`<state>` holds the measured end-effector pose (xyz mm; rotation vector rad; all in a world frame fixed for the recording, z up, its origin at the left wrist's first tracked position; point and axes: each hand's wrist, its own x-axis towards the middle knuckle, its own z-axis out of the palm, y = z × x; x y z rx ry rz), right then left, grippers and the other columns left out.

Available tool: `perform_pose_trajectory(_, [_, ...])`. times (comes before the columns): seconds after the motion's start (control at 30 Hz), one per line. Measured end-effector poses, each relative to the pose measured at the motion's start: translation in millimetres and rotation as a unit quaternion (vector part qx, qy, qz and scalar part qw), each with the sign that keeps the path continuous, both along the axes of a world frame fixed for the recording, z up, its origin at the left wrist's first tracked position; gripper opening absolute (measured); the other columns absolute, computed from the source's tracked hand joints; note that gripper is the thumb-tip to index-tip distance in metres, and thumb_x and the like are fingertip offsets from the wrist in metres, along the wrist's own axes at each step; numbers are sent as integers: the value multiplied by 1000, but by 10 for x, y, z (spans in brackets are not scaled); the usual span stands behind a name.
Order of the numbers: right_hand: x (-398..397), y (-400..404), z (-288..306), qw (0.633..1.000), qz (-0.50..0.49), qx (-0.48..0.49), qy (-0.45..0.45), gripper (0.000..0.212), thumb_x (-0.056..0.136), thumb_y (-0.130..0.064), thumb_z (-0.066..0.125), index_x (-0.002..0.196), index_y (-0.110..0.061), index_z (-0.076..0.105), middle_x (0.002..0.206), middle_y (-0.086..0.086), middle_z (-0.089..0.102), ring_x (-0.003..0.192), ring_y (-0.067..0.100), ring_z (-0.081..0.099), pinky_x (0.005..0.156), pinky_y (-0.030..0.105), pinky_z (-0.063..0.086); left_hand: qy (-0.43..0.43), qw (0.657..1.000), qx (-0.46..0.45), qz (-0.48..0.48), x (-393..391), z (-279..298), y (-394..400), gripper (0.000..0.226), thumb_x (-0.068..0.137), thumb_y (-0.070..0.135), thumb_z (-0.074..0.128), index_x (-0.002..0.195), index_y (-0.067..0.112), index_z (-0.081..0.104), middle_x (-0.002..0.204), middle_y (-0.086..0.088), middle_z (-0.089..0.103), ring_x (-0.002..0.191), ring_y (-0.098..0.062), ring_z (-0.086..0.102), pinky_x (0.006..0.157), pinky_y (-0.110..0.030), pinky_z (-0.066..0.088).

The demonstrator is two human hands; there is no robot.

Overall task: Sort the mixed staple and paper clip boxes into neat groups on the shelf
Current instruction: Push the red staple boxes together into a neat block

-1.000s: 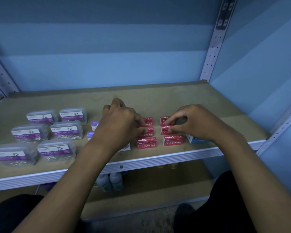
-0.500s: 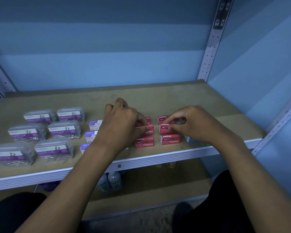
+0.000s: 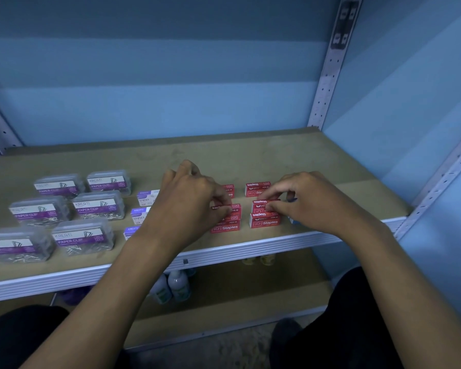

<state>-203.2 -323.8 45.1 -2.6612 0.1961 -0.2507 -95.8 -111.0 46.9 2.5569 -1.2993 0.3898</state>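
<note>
The step in hand looks like squaring up the red staple boxes (image 3: 264, 222) into 2 columns near the front of the shelf (image 3: 250, 166). The right hand (image 3: 308, 202) pinches the middle box (image 3: 261, 205) of the right column; the left hand (image 3: 190, 201) curls its fingers (image 3: 222, 209) on the left column's middle box (image 3: 236, 206). Next, each box probably needs nudging flush with its neighbours. The 6 clear paper clip boxes (image 3: 99, 206) sit grouped at left. The left hand hides most of the purple-and-white staple boxes (image 3: 140, 215), and a blue item behind the right hand is unreadable.

Red staple boxes (image 3: 264, 222) beside clear paper-clip boxes (image 3: 84, 237)
</note>
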Motion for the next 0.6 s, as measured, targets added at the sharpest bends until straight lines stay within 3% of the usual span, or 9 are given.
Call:
perform_pose_trajectory(0.17, [10, 24, -10, 1000, 5, 6, 14, 22, 92, -29, 72, 111, -37, 77, 96, -21, 64, 81, -5, 59, 63, 4, 39, 15, 1000, -1, -12, 11, -29, 1, 25, 87, 52, 61, 106, 39, 72, 110, 21, 68, 109, -14, 33, 83, -31, 23])
perform_pose_trajectory(0.37, [14, 43, -10, 999, 11, 16, 28, 20, 94, -27, 69, 110, -37, 77, 96, -18, 65, 84, -3, 60, 66, 8, 38, 41, 999, -11, -14, 46, -78, -7, 20, 88, 48, 62, 103, 40, 73, 100, 22, 70, 100, -10, 30, 82, -30, 25])
perform_pose_trajectory(0.6, [9, 71, 1, 999, 14, 12, 50, 20, 95, -29, 67, 112, -35, 77, 94, -21, 63, 81, -9, 58, 67, 8, 38, 48, 999, -4, -14, 53, -85, -11, 26, 88, 56, 57, 102, 41, 73, 98, 22, 70, 107, -14, 35, 82, -30, 26])
